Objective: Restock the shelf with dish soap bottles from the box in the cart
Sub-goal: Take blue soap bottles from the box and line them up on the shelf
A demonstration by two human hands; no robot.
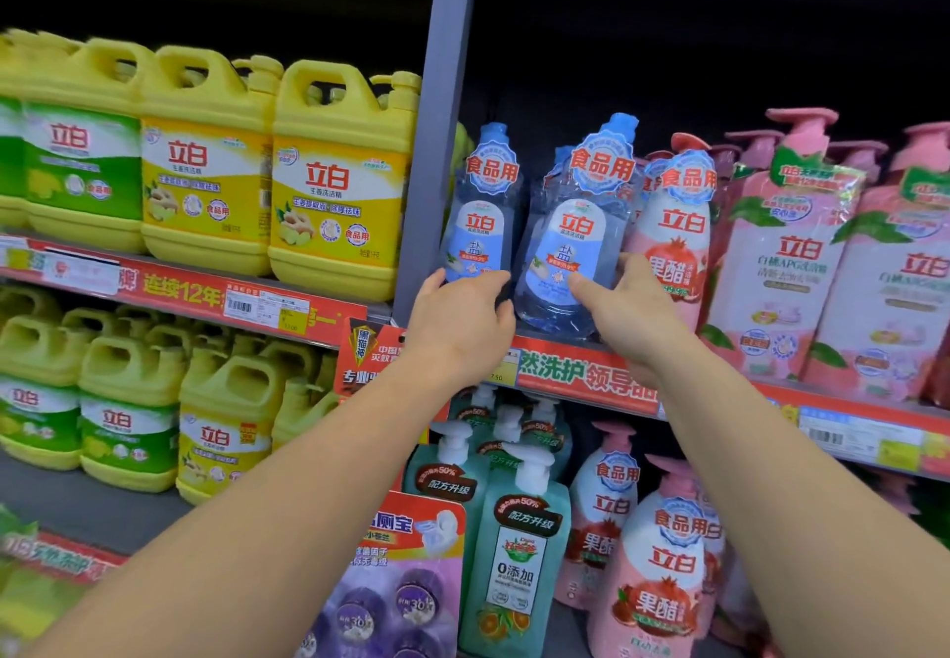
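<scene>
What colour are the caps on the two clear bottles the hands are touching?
Light blue. The head view shows the caps on the left bottle and the tilted right bottle.

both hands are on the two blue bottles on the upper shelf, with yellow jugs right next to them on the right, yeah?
Not quite: the head view shows pink bottles on their right; the yellow jugs stand to the left. Left hand and right hand are on the blue bottles.

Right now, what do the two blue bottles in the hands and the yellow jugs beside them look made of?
Blue bottles: clear, glossy plastic, apparently; you see through the tinted walls, with printed labels. Yellow jugs: opaque plastic with a duller sheen and moulded handles.
</scene>
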